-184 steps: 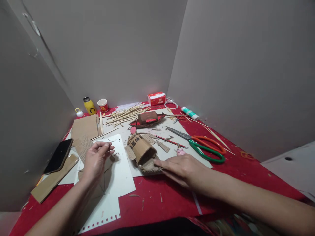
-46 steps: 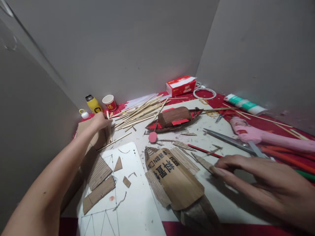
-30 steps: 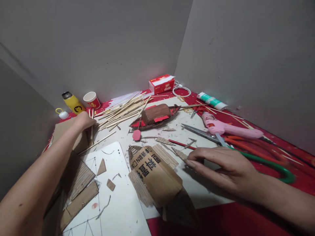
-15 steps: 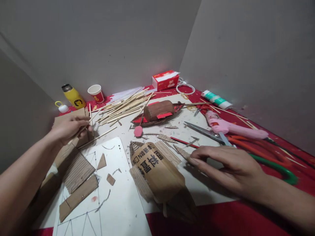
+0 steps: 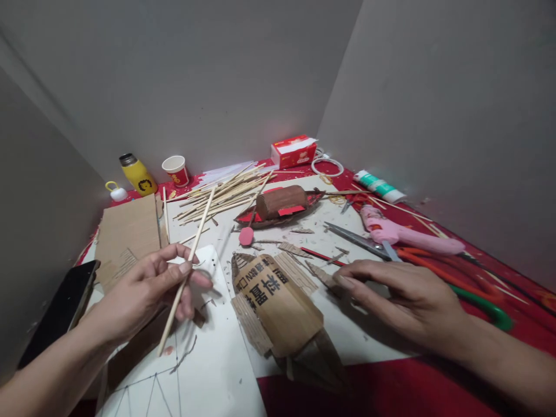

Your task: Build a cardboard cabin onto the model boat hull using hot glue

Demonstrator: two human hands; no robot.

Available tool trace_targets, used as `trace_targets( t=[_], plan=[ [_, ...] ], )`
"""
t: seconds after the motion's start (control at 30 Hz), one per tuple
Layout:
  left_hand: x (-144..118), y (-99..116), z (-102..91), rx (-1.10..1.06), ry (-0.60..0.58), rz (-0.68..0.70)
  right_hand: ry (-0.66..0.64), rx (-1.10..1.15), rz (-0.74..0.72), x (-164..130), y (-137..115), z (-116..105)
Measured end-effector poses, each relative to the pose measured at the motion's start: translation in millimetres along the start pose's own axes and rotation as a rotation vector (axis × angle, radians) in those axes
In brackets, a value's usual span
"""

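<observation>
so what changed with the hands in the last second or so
The left hand had reached out to the pile of wooden sticks, took one thin stick between its fingers and drew back toward the body; it now holds it over the white sheet. The right hand stayed flat on a cardboard strip beside the cardboard boat, which has not moved.

L hand (image 5: 150,289) pinches stick (image 5: 187,267); R hand (image 5: 402,298) on cardboard strip (image 5: 324,274).
</observation>
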State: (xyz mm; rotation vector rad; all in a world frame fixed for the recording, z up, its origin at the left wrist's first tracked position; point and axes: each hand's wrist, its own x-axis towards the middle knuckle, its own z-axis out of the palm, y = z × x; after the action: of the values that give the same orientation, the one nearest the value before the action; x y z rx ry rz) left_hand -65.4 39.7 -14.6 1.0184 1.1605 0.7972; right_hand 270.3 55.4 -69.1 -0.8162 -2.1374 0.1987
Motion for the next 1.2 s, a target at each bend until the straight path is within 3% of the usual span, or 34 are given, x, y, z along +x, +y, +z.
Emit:
trace_targets(
  t=[0.07, 0.2, 0.3, 0.4, 0.53, 0.63, 0.7, 0.77, 0.83, 0.97, 1.07, 1.2],
  plan=[
    [1.9, 0.0, 3.7, -0.013, 0.091, 0.001, 0.076, -0.016, 0.061, -1.8, -1.1, -4.5],
    [18.2, -1.6, -3.8, -0.018, 0.415, -0.010, 0.357, 0.133, 0.250, -10.4, -1.5, -13.1],
    [38.5, -2.6, -18.8, 0.176, 0.492, 0.032, 0.486, 0.250, 0.247, -14.3, -1.9, -16.2],
    [60.0, 0.7, -36.7, 0.478, 0.494, 0.127, 0.453, 0.205, 0.226, -15.2, -2.6, -16.9],
    [81.0, 11.0, -56.7, 0.816, 0.536, 0.155, 0.379, 0.062, 0.230, -18.7, -0.8, -15.9],
    [86.5, 17.2, -58.3, 1.036, 0.615, 0.193, 0.345, -0.028, 0.217, -22.0, 1.6, -15.6],
    [87.8, 19.9, -49.1, 1.126, 0.655, 0.253, 0.314, -0.061, 0.216, -22.5, 2.2, -15.5],
    [90.7, 22.5, -32.9, 1.167, 0.611, 0.336, 0.295, -0.085, 0.225, -21.3, 1.2, -15.2],
    [97.6, 25.8, -12.8, 1.067, 0.447, 0.369, 0.270, -0.090, 0.225, -18.7, -1.3, -14.5],
    [122.9, 31.9, 22.6, 0.723, 0.110, 0.222, 0.239, -0.086, 0.268, -13.3, -8.4, -13.1],
    [142.7, 32.5, 35.8, 0.634, 0.022, 0.184, 0.199, -0.106, 0.303, -12.2, -8.7, -13.4],
    [157.8, 30.2, 39.0, 0.547, -0.077, 0.144, 0.142, -0.105, 0.187, -14.7, -2.7, -13.2]
  ],
)
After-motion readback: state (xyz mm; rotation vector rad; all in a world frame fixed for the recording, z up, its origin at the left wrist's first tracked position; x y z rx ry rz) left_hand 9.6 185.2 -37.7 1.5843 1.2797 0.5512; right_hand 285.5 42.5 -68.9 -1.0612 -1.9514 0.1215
